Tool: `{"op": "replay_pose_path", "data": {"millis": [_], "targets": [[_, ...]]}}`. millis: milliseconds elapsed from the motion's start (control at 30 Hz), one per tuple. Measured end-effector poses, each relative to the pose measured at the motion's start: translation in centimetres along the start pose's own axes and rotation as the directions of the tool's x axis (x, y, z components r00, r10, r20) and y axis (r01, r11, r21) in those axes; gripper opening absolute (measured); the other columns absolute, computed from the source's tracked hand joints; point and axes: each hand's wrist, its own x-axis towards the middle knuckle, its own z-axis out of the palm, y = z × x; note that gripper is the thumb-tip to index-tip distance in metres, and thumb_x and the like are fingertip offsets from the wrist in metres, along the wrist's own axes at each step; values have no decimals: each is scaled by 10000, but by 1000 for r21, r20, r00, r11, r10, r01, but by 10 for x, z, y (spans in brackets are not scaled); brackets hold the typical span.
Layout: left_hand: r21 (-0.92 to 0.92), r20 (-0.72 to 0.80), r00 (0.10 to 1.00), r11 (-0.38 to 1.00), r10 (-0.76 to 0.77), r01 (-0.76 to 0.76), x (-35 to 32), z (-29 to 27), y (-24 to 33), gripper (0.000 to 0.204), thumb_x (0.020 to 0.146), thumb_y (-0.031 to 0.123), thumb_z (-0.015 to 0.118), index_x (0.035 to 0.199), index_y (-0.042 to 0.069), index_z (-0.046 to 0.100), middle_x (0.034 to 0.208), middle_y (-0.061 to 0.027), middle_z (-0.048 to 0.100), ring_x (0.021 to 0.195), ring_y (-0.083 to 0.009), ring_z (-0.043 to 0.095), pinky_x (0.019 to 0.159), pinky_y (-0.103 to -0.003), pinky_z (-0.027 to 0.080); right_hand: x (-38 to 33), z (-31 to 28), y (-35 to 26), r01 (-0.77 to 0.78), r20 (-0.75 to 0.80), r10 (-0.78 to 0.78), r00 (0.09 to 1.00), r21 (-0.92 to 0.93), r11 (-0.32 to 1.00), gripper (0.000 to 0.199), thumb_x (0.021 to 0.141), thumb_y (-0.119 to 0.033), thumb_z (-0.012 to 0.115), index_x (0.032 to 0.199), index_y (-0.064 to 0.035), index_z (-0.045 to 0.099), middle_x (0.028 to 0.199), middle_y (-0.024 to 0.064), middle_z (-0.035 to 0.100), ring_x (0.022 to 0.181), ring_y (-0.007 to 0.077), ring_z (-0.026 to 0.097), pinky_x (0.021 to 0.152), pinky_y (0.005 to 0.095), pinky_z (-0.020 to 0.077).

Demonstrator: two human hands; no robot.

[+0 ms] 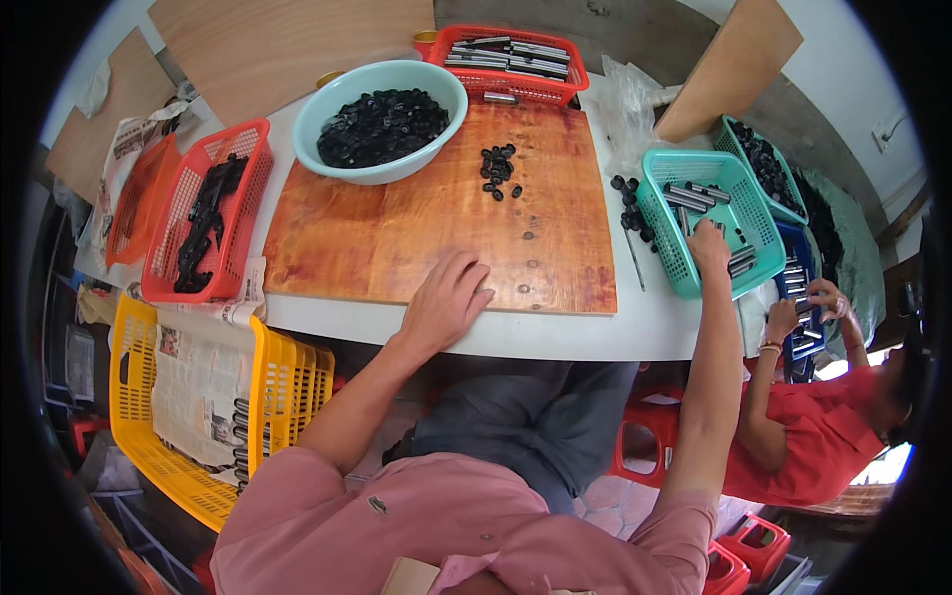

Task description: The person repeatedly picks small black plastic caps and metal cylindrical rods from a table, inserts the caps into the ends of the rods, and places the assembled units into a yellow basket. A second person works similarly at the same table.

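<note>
My left hand (451, 300) rests on the near edge of a brown wooden board (397, 243), thumb apart from the fingers, holding nothing. My right hand (708, 246) reaches into a green plastic basket (666, 243) at the right, among shiny metal tubes (688, 196). Its fingertips point down and are mostly hidden, so I cannot tell whether they grip a tube. Small black caps or rings (497, 171) lie loose in a cluster on the board. A pale blue basin (451, 99) behind holds many more black pieces (382, 129).
A red basket (511, 87) of metal tubes stands at the back. Another red basket (263, 164) with black strips stands left, above a yellow crate (139, 377). Loose black pieces (635, 213) and a thin rod (635, 260) lie beside the green basket. A co-worker (803, 431) works at a blue basket (793, 238).
</note>
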Motion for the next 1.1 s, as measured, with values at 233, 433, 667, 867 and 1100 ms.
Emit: {"op": "replay_pose_path", "data": {"millis": [233, 433, 667, 867, 1100], "targets": [[18, -30, 1000, 1000, 3, -2, -7, 6, -4, 322, 925, 210, 719, 1172, 19, 639, 1273, -168, 589, 1248, -384, 559, 1054, -467, 476, -44, -62, -10, 6, -200, 27, 979, 161, 987, 498, 812, -252, 676, 1247, -11, 649, 1112, 305, 731, 1097, 500, 686, 959, 551, 527], [52, -65, 996, 997, 66, -63, -9, 10, -10, 299, 943, 228, 702, 1151, 28, 623, 1244, -148, 578, 1231, -358, 544, 1033, -449, 478, -139, -98, -39, 151, -334, -12, 942, 395, 906, 522, 821, -320, 733, 1246, -29, 648, 961, 219, 765, 965, 415, 738, 874, 490, 552], [18, -57, 997, 998, 58, -57, -11, 8, -6, 296, 943, 230, 702, 1151, 33, 627, 1245, -143, 581, 1239, -347, 534, 1045, -454, 471, -216, -66, -87, 283, -206, -195, 959, 692, 664, 502, 831, -217, 800, 1242, 13, 623, 868, 149, 760, 748, 237, 705, 691, 376, 537], [13, 35, 999, 999, -37, 37, -11, 4, -5, 346, 950, 215, 702, 1234, 21, 661, 1318, -154, 621, 1313, -370, 545, 1109, -462, 458, -212, -23, -136, 245, -126, -333, 934, 907, 342, 489, 834, -143, 810, 1239, 27, 595, 839, 112, 733, 696, 141, 653, 630, 305, 530], [-677, 298, 823, 501, -484, 540, 13, 0, -14, 369, 1045, 205, 647, 1336, -23, 644, 1223, -111, 706, 1106, -216, 692, 936, -381, 565, -210, 19, -175, 32, -18, -419, 908, 999, 27, 442, 896, -68, 783, 1244, 15, 525, 902, 81, 708, 725, 81, 639, 594, 257, 520]]}}
